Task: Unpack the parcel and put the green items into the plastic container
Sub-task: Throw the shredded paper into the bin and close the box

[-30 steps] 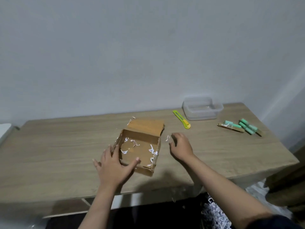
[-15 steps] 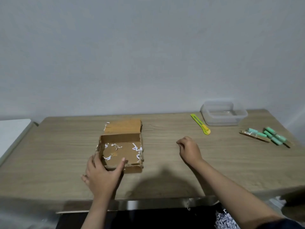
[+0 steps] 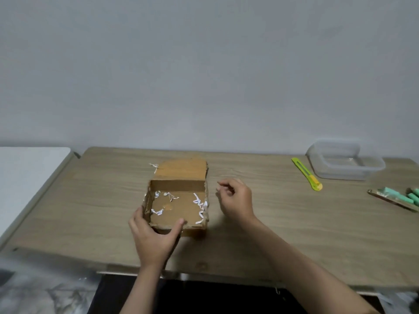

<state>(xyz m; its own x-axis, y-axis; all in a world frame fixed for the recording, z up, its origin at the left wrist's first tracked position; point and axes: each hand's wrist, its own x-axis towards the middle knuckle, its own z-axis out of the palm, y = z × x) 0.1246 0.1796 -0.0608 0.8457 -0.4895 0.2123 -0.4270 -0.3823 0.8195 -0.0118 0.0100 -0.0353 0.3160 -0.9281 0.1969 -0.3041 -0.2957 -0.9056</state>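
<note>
An open cardboard parcel lies mid-table, its lid folded back and only white paper shreds inside. My left hand grips its near left corner, thumb over the front wall. My right hand hovers just right of the parcel with fingers loosely curled, holding nothing that I can make out. The green items, several small rolls, lie at the far right edge of the table. The clear plastic container stands empty at the back right.
A yellow-green utility knife lies left of the container. A white surface adjoins the wooden table on the left. Crumpled plastic lies on the floor at lower left.
The view has swung left, so the items sit further right in frame. My left hand kept hold of the parcel and slid it left while squaring it; my right hand lifted off the table.
</note>
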